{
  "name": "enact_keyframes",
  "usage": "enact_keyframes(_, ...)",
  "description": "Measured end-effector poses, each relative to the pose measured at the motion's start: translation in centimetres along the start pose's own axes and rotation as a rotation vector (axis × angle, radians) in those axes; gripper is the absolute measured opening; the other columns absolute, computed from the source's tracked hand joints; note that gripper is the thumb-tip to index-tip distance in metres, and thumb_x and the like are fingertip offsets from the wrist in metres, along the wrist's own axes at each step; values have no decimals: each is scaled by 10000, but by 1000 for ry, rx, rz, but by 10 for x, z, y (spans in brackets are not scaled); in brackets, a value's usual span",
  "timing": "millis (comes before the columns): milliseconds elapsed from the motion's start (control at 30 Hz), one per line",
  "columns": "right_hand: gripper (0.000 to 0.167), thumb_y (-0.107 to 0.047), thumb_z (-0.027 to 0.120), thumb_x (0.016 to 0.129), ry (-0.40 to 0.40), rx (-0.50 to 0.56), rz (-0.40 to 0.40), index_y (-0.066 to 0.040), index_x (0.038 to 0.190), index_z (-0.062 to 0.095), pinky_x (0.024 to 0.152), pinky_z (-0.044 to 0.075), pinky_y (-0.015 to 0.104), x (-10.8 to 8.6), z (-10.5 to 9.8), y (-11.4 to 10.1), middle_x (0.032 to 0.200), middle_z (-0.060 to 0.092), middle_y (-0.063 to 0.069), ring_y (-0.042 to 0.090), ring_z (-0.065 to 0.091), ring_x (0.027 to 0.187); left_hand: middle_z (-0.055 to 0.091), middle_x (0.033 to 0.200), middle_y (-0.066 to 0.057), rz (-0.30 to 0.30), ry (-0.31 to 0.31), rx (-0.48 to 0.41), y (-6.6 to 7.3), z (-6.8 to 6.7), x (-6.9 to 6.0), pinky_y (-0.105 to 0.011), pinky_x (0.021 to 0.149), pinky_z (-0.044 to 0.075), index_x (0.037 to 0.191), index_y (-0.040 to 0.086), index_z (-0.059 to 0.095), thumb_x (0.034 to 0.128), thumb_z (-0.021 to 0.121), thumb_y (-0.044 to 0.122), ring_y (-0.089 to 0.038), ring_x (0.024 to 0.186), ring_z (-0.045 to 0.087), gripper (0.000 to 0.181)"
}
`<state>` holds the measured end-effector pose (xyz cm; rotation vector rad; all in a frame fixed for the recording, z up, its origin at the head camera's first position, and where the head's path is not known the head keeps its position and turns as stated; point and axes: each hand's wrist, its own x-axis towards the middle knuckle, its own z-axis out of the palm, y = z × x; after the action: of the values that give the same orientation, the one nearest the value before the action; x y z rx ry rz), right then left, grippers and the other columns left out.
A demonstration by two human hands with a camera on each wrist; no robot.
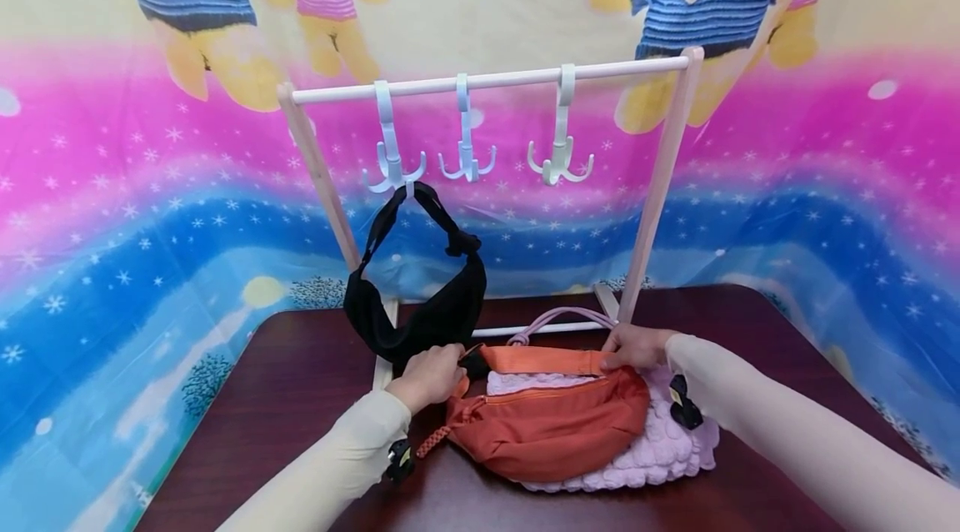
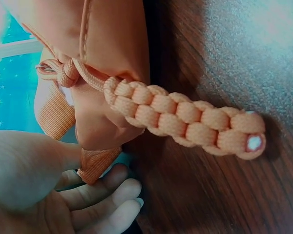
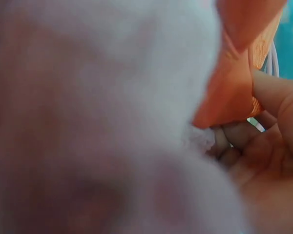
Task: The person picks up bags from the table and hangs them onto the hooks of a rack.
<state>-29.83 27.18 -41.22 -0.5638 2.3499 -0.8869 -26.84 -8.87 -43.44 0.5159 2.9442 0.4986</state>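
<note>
An orange waist bag (image 1: 555, 432) lies on a puffy lilac bag (image 1: 678, 449) at the front of the table, its zipper facing up. My left hand (image 1: 426, 378) grips the webbing strap at the waist bag's left end, beside a black buckle (image 1: 474, 363). In the left wrist view thumb and fingers close round the strap (image 2: 100, 163), and a braided zipper pull (image 2: 185, 117) hangs free. At the other end my right hand (image 1: 637, 346) pinches the strap (image 1: 547, 360). Blurred lilac fabric (image 3: 112, 97) covers much of the right wrist view.
A white rack (image 1: 495, 82) stands behind, carrying a blue hook (image 1: 387, 132), another blue hook (image 1: 465, 132) and a pale green hook (image 1: 561, 132). A black bag (image 1: 427, 315) hangs from the left hook, down to the dark wooden table (image 1: 300, 399). A patterned cloth (image 1: 150, 207) surrounds the table.
</note>
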Motion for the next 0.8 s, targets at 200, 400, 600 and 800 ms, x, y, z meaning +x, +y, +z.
enact_keyframes(200,285,-58,585,1000,-12,41,55,37,741,653,641,370,232,5,1,-3,624,465,-75,71,393,605,663,908,-72,-10,-7,-16,-3,1,2,-359,633,429,1074,107,659,1010,612,202,-202,707,544,124)
enact_keyframes(400,299,-67,588,1001,-7,65,91,-23,712,652,634,368,240,7,4,-3,611,463,-69,72,397,587,667,930,-62,-34,-30,-18,-2,2,5,-347,638,427,1117,112,666,1015,607,216,-196,710,543,157)
enact_keyframes(600,292,-82,589,1005,-8,72,109,-43,723,654,658,393,238,8,4,-3,635,499,-71,73,437,621,638,880,-47,-45,-37,-11,1,0,5,-336,622,409,1067,113,662,1008,619,219,-195,687,532,129)
enact_keyframes(800,323,-91,592,1005,-4,69,134,-89,683,615,660,389,235,8,5,-3,623,477,-71,69,428,614,601,819,-35,-51,-35,0,2,0,7,-327,614,399,953,125,647,988,651,238,-189,668,522,118)
